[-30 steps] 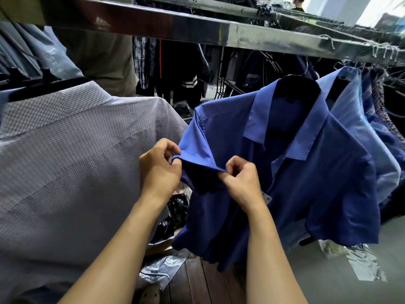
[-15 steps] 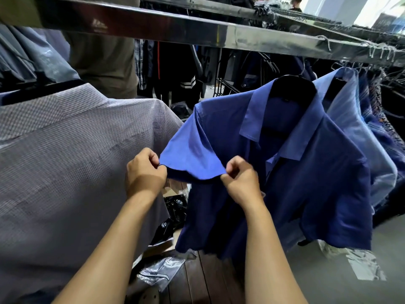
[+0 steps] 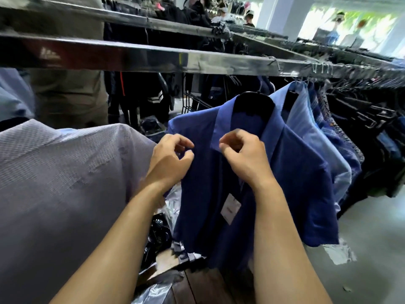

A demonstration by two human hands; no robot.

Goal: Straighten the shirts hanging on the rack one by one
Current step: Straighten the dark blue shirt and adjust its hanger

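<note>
Hanging stock, front rail (image 3: pixel 208 62): one rail crosses the view from 9 to 3 o'clock; a second rail (image 3: pixel 153 24) runs behind it toward 12 o'clock.

Task item: one dark blue shirt (image 3: pixel 295 172), short-sleeved, hangs on one black hanger (image 3: pixel 252 106) just right of centre. Its collar (image 3: pixel 221 123) lies open and flat. One paper tag (image 3: pixel 230 208) hangs on the shirt front, toward 6 o'clock from the collar.

Neighbouring items:
- One lilac checked shirt (image 3: pixel 65 183) at 9 o'clock, its shoulder touching or just beside the dark blue shirt's near sleeve.
- One light blue shirt (image 3: pixel 306 119) directly behind the dark blue shirt at 2 o'clock. Further garments beyond it toward 3 o'clock are too blurred to count.

Hands, two in view:
- Left hand (image 3: pixel 171 161): in front of the near shoulder, at 9 o'clock from the collar point. Grip closed, fingers curled; thumb and forefinger stand slightly apart with no cloth between them.
- Right hand (image 3: pixel 245 156): at the collar point. Fingers curled, thumb and forefinger tips at the collar edge; whether the grip pinches the collar cannot be told.

Below, at 6 o'clock: crumpled plastic bags (image 3: pixel 157 233) and wooden boards (image 3: pixel 203 286).
</note>
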